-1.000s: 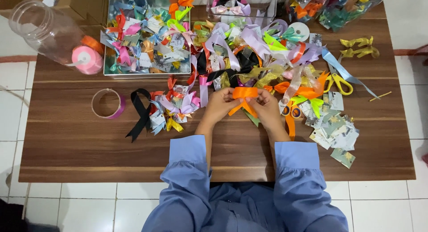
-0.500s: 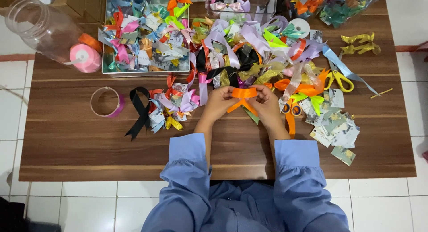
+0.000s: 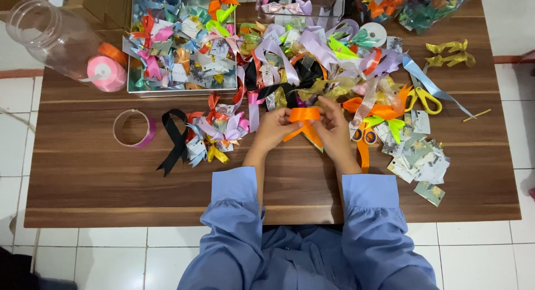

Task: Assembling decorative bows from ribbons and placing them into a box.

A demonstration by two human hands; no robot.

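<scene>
Both hands, left hand (image 3: 277,128) and right hand (image 3: 333,127), meeting over the wooden surface (image 3: 290,181), fingers clamped on either end of an orange ribbon (image 3: 304,118) to keep its loop folded, beside the ribbon heap (image 3: 312,67).

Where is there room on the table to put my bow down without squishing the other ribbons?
The bare wood along the near edge of the table is free, left of the sleeves and below the black ribbon and tape ring. The near right corner, below the paper cards, is bare too. The far half is crowded with ribbons around both hands holding the orange bow.
</scene>
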